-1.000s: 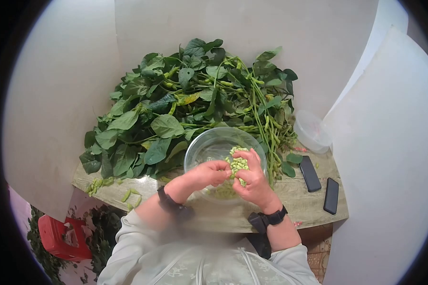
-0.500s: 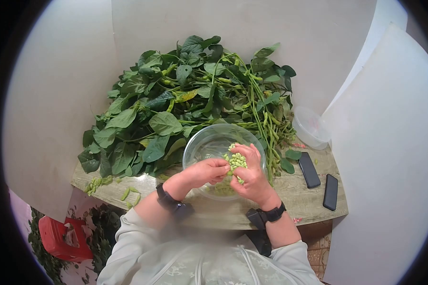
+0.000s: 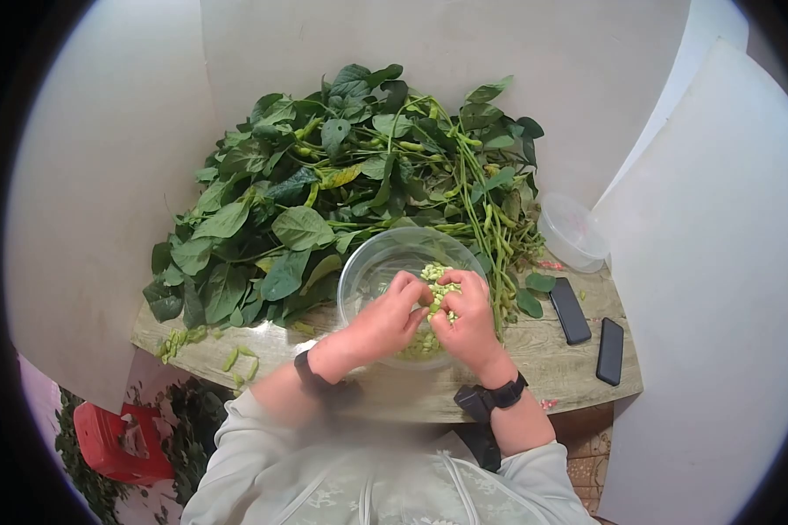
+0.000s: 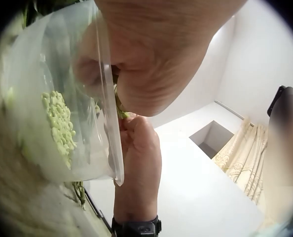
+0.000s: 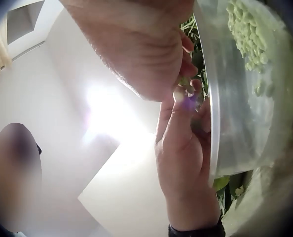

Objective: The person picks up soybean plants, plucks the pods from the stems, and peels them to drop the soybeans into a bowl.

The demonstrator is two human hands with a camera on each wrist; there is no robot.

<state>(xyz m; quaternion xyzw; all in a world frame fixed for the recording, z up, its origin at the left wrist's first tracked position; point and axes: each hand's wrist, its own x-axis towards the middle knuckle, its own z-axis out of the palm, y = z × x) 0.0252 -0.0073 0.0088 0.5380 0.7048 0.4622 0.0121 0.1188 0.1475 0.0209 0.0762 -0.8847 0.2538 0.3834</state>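
Over the clear plastic bowl (image 3: pixel 348 289), my left hand (image 3: pixel 387 319) and right hand (image 3: pixel 471 325) meet with curled fingers. Between their fingertips they pinch a green soybean pod (image 4: pixel 121 106), mostly covered by the fingers. In the right wrist view, part of that pod (image 5: pixel 187 86) shows by the left thumb. Shelled green soybeans (image 4: pixel 60 123) lie heaped in the bowl. A large pile of leafy soybean plants (image 3: pixel 306 227), with pods on the stems, spreads just behind the bowl.
Loose pods (image 3: pixel 179 343) lie at the table's left. To the right are two black phone-like slabs (image 3: pixel 570 311) and a clear plastic tub (image 3: pixel 573 234). Pale panels (image 3: pixel 709 245) wall the table (image 3: pixel 534 372) in. A red stool (image 3: pixel 105 442) stands on the floor at left.
My left hand has turned and moved slightly right, its fingers now curled closer to the right hand. The right hand stays over the bowl with its fingers drawn in more.
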